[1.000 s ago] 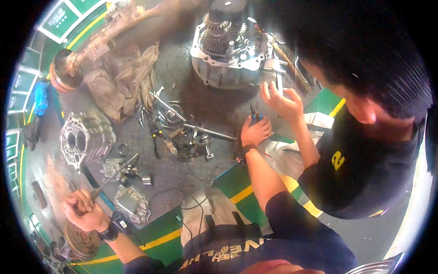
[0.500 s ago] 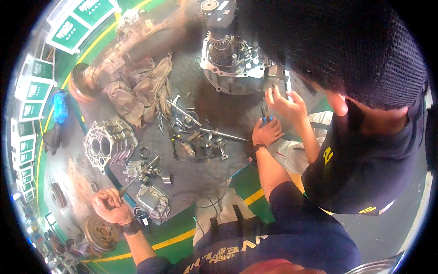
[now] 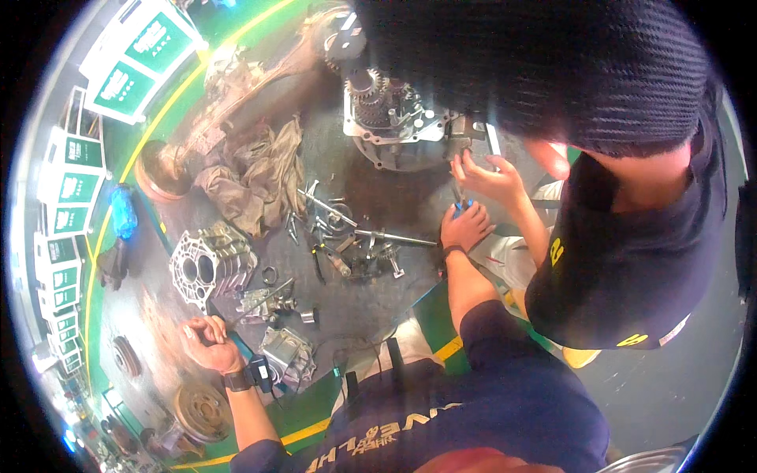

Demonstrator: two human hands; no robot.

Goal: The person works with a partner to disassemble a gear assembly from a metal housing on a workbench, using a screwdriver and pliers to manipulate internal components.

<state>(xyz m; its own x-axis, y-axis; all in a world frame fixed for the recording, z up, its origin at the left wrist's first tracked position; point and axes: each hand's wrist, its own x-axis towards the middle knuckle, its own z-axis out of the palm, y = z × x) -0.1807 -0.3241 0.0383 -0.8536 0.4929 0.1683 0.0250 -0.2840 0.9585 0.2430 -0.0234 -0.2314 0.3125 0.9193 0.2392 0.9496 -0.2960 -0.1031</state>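
My left hand [image 3: 211, 345] is at the lower left with its fingers curled round one end of a long, thin metal rod [image 3: 268, 298]. The rod slants over a small metal assembly [image 3: 256, 304]; its exact kind is unclear. My right hand [image 3: 467, 226] is closed on blue-handled pliers [image 3: 463, 206], their jaws pointing away from me. Just beyond it is the co-worker's hand [image 3: 493, 180], fingers partly spread near a metal block [image 3: 467, 130]. A gearbox with stacked gears [image 3: 378, 106] stands at the far side, partly hidden by the co-worker's dark knit hat.
A finned metal housing [image 3: 211, 268] and a cast cover [image 3: 287, 353] lie on the left of the dark table. Shafts [image 3: 394, 238], forks and small gears are scattered centrally. Beyond are a crumpled brown cloth [image 3: 256, 177] and a round drum [image 3: 162, 165]. The co-worker leans in from the right.
The whole view has shifted, moving the table parts right and down. My left hand has moved slightly away from me with the rod. The pliers stay in my right hand.
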